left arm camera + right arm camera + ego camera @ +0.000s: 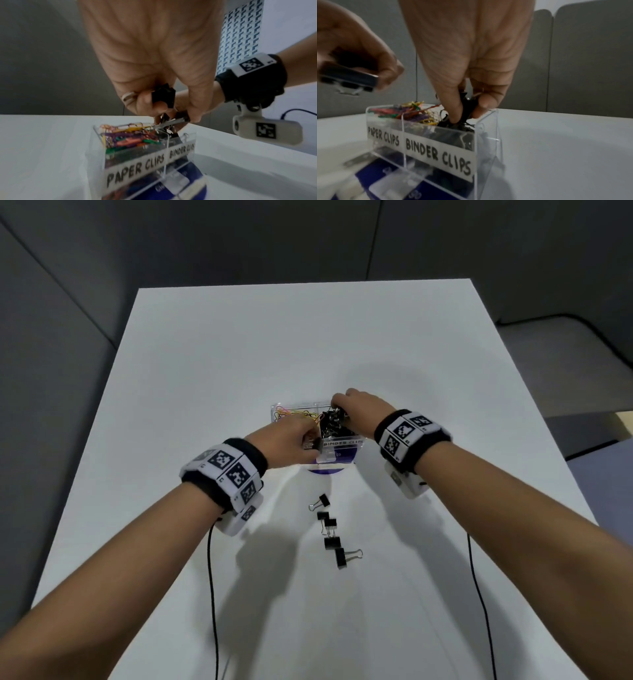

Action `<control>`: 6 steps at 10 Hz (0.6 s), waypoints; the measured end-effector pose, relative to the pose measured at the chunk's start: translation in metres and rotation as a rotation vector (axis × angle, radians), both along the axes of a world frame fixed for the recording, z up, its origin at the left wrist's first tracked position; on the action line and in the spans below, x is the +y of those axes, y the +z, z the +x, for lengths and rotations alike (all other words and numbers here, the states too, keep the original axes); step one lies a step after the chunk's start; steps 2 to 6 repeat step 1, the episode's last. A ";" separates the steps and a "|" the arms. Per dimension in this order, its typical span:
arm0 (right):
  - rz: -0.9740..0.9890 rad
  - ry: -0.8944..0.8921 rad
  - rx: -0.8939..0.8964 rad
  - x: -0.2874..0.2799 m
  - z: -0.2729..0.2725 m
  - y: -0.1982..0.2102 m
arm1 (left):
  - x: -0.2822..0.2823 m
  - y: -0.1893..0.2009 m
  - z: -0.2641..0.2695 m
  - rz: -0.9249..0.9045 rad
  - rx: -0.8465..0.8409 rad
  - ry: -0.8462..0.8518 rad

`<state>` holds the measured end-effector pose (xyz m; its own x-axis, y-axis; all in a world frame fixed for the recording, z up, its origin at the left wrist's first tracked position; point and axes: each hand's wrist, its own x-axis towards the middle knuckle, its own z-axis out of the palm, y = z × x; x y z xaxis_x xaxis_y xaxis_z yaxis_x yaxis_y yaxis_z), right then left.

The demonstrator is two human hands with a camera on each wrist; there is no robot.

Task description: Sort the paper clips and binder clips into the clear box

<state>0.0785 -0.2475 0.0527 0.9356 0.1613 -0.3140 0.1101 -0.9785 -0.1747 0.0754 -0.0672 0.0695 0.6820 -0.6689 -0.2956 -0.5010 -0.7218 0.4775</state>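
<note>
A: What does the left hand hold?
B: It grips black binder clips in curled fingers at the box's near edge; thumb and fingertips also pinch one by its wire handles over the divider.

A: And the right hand?
B: Its thumb and fingers reach down into the right compartment and pinch a black clip on top of the pile there.

A: Where is the box?
B: It stands mid-table, between the two hands. Its left compartment, labelled PAPER CLIPS, holds coloured paper clips. The right one, labelled BINDER CLIPS, holds a heap of black clips.

A: What lies outside the box?
B: Five loose binder clips lie in a ragged line on the white table, nearer the person than the box. A blue-and-white card lies under the box's front edge.

A: Anything on the arms?
B: Each wrist wears a black band with coded markers and a white camera unit; a black cable trails from each towards the person.
</note>
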 end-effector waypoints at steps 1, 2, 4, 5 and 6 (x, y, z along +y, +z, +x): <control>0.194 -0.052 -0.006 -0.008 -0.009 0.002 | -0.006 0.013 0.015 -0.013 -0.033 0.018; 0.194 -0.052 -0.006 -0.008 -0.009 0.002 | -0.006 0.013 0.015 -0.013 -0.033 0.018; 0.194 -0.052 -0.006 -0.008 -0.009 0.002 | -0.006 0.013 0.015 -0.013 -0.033 0.018; 0.194 -0.052 -0.006 -0.008 -0.009 0.002 | -0.006 0.013 0.015 -0.013 -0.033 0.018; 0.194 -0.052 -0.006 -0.008 -0.009 0.002 | -0.006 0.013 0.015 -0.013 -0.033 0.018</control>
